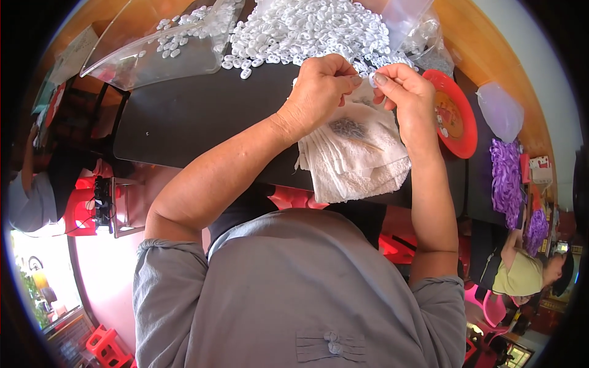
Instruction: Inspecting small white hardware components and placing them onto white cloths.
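My right hand (pixel 408 92) pinches a small white oval plastic piece (pixel 372 80) between thumb and fingertips. Close beside it, the thumb and forefinger of my left hand (pixel 322 86) are pressed together; what they hold is too small to make out. Both hands are above a folded cream towel (pixel 359 172), on which lies a small heap of fine dark grey bits (pixel 348 127). Just beyond the hands spreads a large pile of white oval pieces (pixel 307 34), each with holes in it. To the right of my right hand sits a red plate (pixel 463 122) with a few small white pieces on it.
A clear plastic bin (pixel 147 70) lies tipped at the far left, white pieces spilling from it. The dark table (pixel 202 116) spans the front. Crumpled clear bags (pixel 429 37) are at the back right. Purple strips (pixel 506 184) hang at right, near another person (pixel 521 273).
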`<action>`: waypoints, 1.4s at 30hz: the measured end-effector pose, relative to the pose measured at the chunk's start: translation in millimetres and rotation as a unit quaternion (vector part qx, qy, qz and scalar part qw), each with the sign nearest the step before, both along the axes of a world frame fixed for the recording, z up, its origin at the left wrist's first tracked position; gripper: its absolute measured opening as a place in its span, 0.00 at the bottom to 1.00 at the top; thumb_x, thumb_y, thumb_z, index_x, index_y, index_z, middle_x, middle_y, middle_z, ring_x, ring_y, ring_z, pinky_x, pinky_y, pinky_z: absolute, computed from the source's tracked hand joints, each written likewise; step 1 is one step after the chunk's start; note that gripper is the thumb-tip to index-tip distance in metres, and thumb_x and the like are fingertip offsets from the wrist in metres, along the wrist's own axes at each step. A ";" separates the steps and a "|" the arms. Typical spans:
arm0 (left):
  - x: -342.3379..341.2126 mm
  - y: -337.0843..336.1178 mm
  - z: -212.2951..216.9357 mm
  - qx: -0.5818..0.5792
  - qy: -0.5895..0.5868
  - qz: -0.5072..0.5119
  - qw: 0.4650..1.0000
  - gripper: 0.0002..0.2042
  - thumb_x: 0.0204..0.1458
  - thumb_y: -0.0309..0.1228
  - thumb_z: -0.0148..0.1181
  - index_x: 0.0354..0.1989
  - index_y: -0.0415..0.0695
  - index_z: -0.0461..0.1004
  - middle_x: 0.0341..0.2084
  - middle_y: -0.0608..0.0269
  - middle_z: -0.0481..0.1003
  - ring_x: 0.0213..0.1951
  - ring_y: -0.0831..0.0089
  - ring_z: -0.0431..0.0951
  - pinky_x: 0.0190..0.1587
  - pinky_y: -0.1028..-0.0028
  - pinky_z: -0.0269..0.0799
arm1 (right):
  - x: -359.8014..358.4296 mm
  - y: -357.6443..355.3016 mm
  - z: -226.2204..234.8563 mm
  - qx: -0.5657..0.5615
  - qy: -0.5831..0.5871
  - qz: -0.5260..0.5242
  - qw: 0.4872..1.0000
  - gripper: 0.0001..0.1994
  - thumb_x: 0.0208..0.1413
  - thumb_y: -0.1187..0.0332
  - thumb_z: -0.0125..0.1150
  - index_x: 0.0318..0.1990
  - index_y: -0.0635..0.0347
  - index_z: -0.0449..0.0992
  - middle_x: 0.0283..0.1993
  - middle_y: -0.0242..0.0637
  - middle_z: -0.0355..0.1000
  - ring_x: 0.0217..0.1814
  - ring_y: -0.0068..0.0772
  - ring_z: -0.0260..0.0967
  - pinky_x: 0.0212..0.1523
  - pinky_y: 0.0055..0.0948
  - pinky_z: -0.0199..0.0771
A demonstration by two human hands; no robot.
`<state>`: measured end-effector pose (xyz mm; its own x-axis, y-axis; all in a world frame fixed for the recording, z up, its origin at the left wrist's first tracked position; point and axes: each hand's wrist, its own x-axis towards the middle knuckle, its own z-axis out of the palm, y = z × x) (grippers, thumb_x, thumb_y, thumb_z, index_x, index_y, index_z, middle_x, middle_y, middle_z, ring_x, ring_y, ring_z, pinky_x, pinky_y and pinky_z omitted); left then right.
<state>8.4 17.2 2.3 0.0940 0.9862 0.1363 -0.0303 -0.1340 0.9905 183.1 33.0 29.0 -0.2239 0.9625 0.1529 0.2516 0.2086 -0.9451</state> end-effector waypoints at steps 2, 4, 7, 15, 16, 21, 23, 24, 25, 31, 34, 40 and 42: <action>0.1 -0.8 0.5 0.000 0.014 0.006 1.000 0.05 0.53 0.27 0.58 0.31 0.36 0.74 0.19 0.69 0.71 0.20 0.85 0.69 0.19 0.83 0.61 | -0.2 -1.0 -1.1 0.004 0.003 0.001 1.000 0.07 0.56 0.68 0.60 0.37 0.63 0.76 0.29 0.27 0.72 0.28 0.15 0.66 0.28 0.15 0.58; 0.5 -1.2 0.3 0.000 0.028 0.011 1.000 0.05 0.53 0.27 0.58 0.31 0.37 0.74 0.20 0.70 0.71 0.20 0.85 0.69 0.19 0.83 0.61 | 0.1 -1.3 -2.4 0.008 0.007 0.002 1.000 0.07 0.56 0.68 0.60 0.37 0.63 0.76 0.29 0.27 0.72 0.28 0.15 0.66 0.28 0.15 0.58; 0.9 -1.3 -1.1 0.008 0.040 0.009 0.999 0.05 0.53 0.27 0.58 0.31 0.37 0.74 0.20 0.70 0.71 0.20 0.85 0.69 0.20 0.83 0.62 | 0.9 -0.8 -4.2 0.010 0.013 0.001 1.000 0.07 0.56 0.68 0.60 0.37 0.63 0.76 0.30 0.27 0.72 0.28 0.15 0.66 0.28 0.15 0.58; 1.3 -1.1 -0.7 0.034 0.055 0.025 0.998 0.06 0.53 0.27 0.58 0.31 0.37 0.74 0.20 0.70 0.71 0.21 0.84 0.68 0.22 0.81 0.62 | 3.8 0.5 -5.2 0.014 0.047 -0.017 0.999 0.06 0.56 0.70 0.60 0.37 0.63 0.77 0.29 0.28 0.72 0.28 0.17 0.67 0.28 0.16 0.59; 1.3 -0.5 -0.9 0.033 0.056 0.025 0.998 0.06 0.53 0.27 0.58 0.31 0.37 0.74 0.20 0.70 0.71 0.21 0.84 0.68 0.22 0.81 0.62 | 3.5 1.2 -5.4 0.014 0.048 -0.017 0.999 0.06 0.56 0.70 0.60 0.37 0.63 0.77 0.29 0.28 0.72 0.28 0.17 0.67 0.28 0.16 0.59; 2.1 -0.8 -3.4 0.037 0.071 0.022 0.997 0.06 0.53 0.28 0.59 0.31 0.37 0.74 0.20 0.70 0.70 0.21 0.84 0.68 0.22 0.82 0.62 | -0.1 -1.2 -6.5 -0.004 0.048 -0.002 0.999 0.06 0.56 0.70 0.60 0.37 0.63 0.77 0.29 0.28 0.72 0.28 0.17 0.67 0.29 0.16 0.59; 2.3 -0.5 -3.9 0.033 0.061 0.020 0.997 0.06 0.54 0.28 0.59 0.31 0.37 0.74 0.20 0.70 0.70 0.21 0.85 0.68 0.22 0.82 0.62 | 0.5 -1.4 -7.1 -0.007 0.050 -0.002 0.999 0.06 0.56 0.70 0.60 0.37 0.63 0.76 0.29 0.27 0.72 0.28 0.17 0.67 0.29 0.16 0.59; 2.5 -0.2 -3.7 0.028 0.050 0.019 0.998 0.06 0.54 0.28 0.59 0.31 0.37 0.74 0.20 0.70 0.70 0.21 0.85 0.68 0.22 0.82 0.62 | 0.7 -1.5 -7.4 -0.010 0.052 -0.002 0.999 0.06 0.56 0.69 0.60 0.37 0.63 0.76 0.29 0.27 0.72 0.28 0.17 0.67 0.29 0.16 0.59; 2.5 -0.3 -3.5 0.029 0.051 0.019 0.998 0.06 0.54 0.28 0.59 0.31 0.37 0.74 0.20 0.70 0.70 0.21 0.85 0.68 0.22 0.82 0.62 | 0.2 -1.9 -7.7 -0.010 0.052 -0.002 0.999 0.06 0.56 0.69 0.60 0.37 0.63 0.76 0.29 0.27 0.72 0.28 0.17 0.67 0.29 0.16 0.59; 4.6 -3.1 -3.5 0.037 0.061 0.023 0.997 0.06 0.54 0.27 0.59 0.31 0.37 0.74 0.20 0.70 0.70 0.21 0.85 0.68 0.21 0.82 0.61 | -4.8 -4.1 -11.8 -0.004 0.044 0.017 0.999 0.07 0.57 0.67 0.60 0.36 0.63 0.76 0.28 0.27 0.72 0.28 0.17 0.68 0.28 0.17 0.60; 4.8 -5.2 1.8 -0.021 0.010 0.000 1.000 0.06 0.54 0.27 0.59 0.31 0.37 0.74 0.19 0.69 0.70 0.20 0.84 0.67 0.19 0.82 0.60 | -4.3 -4.1 -10.3 -0.009 0.051 0.018 0.999 0.08 0.58 0.66 0.59 0.36 0.62 0.76 0.27 0.28 0.72 0.27 0.18 0.68 0.28 0.17 0.60; 5.9 -5.1 3.4 -0.035 -0.072 0.006 0.997 0.06 0.55 0.27 0.58 0.32 0.35 0.73 0.18 0.67 0.70 0.19 0.83 0.68 0.18 0.82 0.60 | -3.0 -5.5 -8.4 -0.047 0.095 0.022 0.994 0.09 0.58 0.65 0.59 0.36 0.62 0.76 0.26 0.28 0.72 0.27 0.18 0.68 0.28 0.17 0.60; 6.3 -5.2 4.0 -0.047 -0.079 0.007 0.996 0.06 0.55 0.27 0.58 0.32 0.35 0.73 0.19 0.67 0.70 0.19 0.83 0.69 0.18 0.81 0.60 | -3.3 -6.1 -9.0 -0.036 0.086 0.019 0.995 0.09 0.58 0.65 0.59 0.35 0.62 0.76 0.26 0.28 0.71 0.27 0.18 0.67 0.28 0.17 0.60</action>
<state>14.8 11.9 6.3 0.0656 0.9963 0.0557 -0.1852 -0.0427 0.9818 179.8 26.9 20.0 -0.2367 0.9637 0.1234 0.0780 0.1454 -0.9863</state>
